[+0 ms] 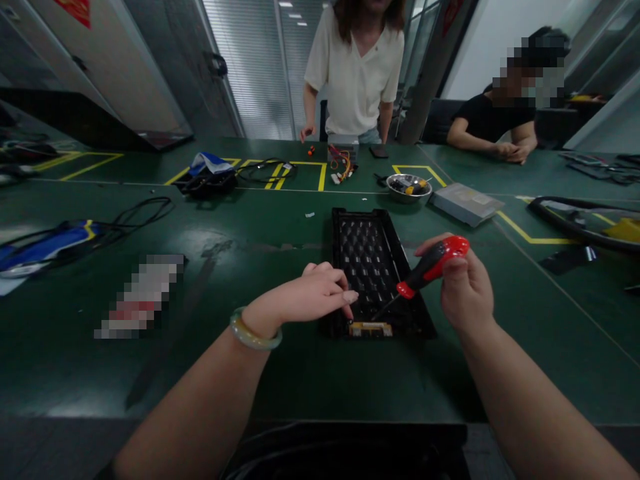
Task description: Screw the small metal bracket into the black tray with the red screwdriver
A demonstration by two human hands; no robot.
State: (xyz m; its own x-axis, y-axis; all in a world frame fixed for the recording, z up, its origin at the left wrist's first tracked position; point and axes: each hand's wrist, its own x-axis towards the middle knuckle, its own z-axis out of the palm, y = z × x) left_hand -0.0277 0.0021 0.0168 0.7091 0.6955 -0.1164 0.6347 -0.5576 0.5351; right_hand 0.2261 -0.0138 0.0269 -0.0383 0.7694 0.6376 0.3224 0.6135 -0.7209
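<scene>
My right hand [463,293] grips a red and black screwdriver [430,265]. Its thin shaft slants down and left, with the tip close above a small circuit board [371,329] with yellowish parts. The board sits at the near end of a long black panel [367,260] with a raised diamond-like pattern, which lies on the green table. My left hand [323,293] leans over the panel's near left side. One finger points down to the board's left end, and the thumb stretches out apart from it. Nothing shows held in that hand.
Beyond the panel stand a metal bowl [409,189] of small parts, a grey flat box [466,204] and a metal unit [343,150] with coloured wires. Blue and black items with cables [55,243] lie left. A person [357,73] stands across the table; another [495,120] sits right.
</scene>
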